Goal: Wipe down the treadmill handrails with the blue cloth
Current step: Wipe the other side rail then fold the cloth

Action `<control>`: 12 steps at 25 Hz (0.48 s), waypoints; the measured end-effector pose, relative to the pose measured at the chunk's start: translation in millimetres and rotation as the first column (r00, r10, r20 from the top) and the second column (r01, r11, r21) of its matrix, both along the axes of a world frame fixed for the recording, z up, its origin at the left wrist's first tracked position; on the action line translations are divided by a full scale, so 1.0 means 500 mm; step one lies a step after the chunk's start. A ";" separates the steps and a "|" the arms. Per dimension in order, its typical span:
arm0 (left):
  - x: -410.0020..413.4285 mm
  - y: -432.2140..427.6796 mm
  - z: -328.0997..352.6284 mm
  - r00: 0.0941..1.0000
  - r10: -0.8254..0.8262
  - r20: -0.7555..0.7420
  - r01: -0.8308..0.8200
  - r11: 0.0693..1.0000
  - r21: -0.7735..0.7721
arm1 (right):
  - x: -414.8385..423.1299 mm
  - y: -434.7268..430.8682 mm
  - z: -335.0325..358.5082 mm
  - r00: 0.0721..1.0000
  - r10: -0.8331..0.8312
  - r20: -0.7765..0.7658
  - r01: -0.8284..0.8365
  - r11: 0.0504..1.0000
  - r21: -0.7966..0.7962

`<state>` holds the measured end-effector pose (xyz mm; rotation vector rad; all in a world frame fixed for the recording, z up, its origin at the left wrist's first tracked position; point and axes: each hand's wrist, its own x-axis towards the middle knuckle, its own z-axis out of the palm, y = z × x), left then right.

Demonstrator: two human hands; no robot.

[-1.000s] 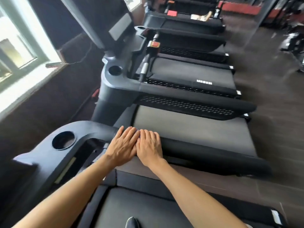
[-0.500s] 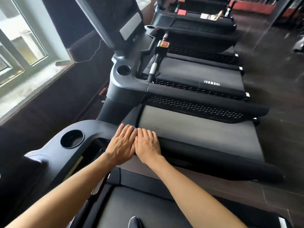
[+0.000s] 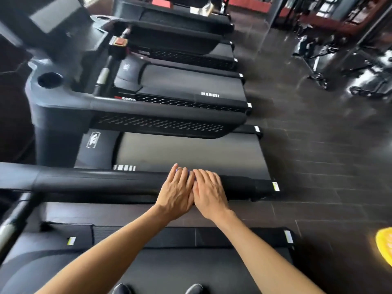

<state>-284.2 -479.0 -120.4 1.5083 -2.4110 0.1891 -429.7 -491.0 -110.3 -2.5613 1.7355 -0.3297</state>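
Note:
A long black padded handrail (image 3: 106, 181) runs left to right across the middle of the head view. My left hand (image 3: 177, 193) and my right hand (image 3: 209, 194) lie side by side, palms down, on its right part. Both press on the blue cloth (image 3: 188, 172). Only a thin blue sliver of it shows between the fingertips; the hands hide the remainder. The rail's right end (image 3: 263, 187) lies a short way past my right hand.
More treadmills (image 3: 169, 96) stand in a row beyond the rail, each with a cup holder (image 3: 49, 80) and a console. Dark tiled floor (image 3: 318, 155) lies to the right, with gym machines (image 3: 350, 66) farther back. A yellow object (image 3: 385, 245) sits at the right edge.
Both hands have slid together along the handrail to the right, away from the console end toward the rail's free end. The view has swung right with them.

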 end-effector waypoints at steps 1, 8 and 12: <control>-0.052 -0.008 0.001 1.000 -0.007 0.002 0.007 1.000 -0.002 | -0.053 -0.005 0.002 1.000 -0.017 -0.006 0.017 1.000 -0.002; -0.264 -0.036 0.012 0.992 -0.071 0.104 0.061 0.994 0.095 | -0.261 -0.007 0.001 0.992 -0.128 0.016 0.128 0.991 -0.041; -0.230 -0.036 0.007 0.994 -0.076 0.073 0.066 0.989 0.129 | -0.229 -0.003 -0.003 0.983 -0.183 -0.019 0.181 0.981 -0.068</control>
